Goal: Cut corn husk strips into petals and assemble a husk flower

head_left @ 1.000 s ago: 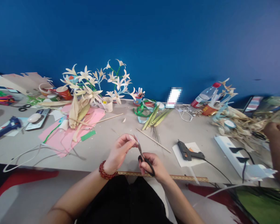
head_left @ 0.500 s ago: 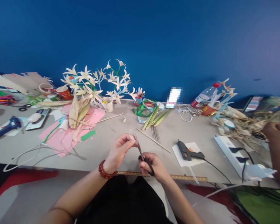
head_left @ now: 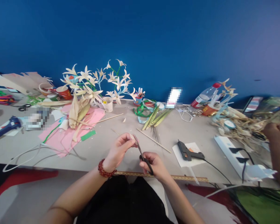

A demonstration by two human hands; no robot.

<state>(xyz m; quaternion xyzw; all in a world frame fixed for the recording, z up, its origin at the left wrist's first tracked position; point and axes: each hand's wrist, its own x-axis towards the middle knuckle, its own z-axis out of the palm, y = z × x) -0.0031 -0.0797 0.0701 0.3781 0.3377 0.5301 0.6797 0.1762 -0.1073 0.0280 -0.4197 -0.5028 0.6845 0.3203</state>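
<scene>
My left hand (head_left: 121,149), with a red bead bracelet at the wrist, is closed in a pinch at the table's front. Between its fingertips is a small pale piece (head_left: 132,137) that looks like corn husk, mostly hidden by the fingers. My right hand (head_left: 156,165) grips black-handled scissors (head_left: 140,150) by the finger loops. Their blades point up and away, right beside the left fingertips and the pale piece. Whether the blades touch it I cannot tell. A thin wooden stick (head_left: 153,140) and several thin wires (head_left: 156,135) lie just beyond my hands.
A black glue gun (head_left: 188,151) rests on white paper at right, near a white power strip (head_left: 231,157). Another person's hand (head_left: 276,133) is at far right. Pale husk flowers (head_left: 91,90), pink paper (head_left: 60,144), green leaf strips (head_left: 151,117) and a bottle (head_left: 204,96) stand or lie behind.
The scissors and my right hand have shifted very slightly, and the loops look a little closer together. My left hand stays almost where it was, still pinching.
</scene>
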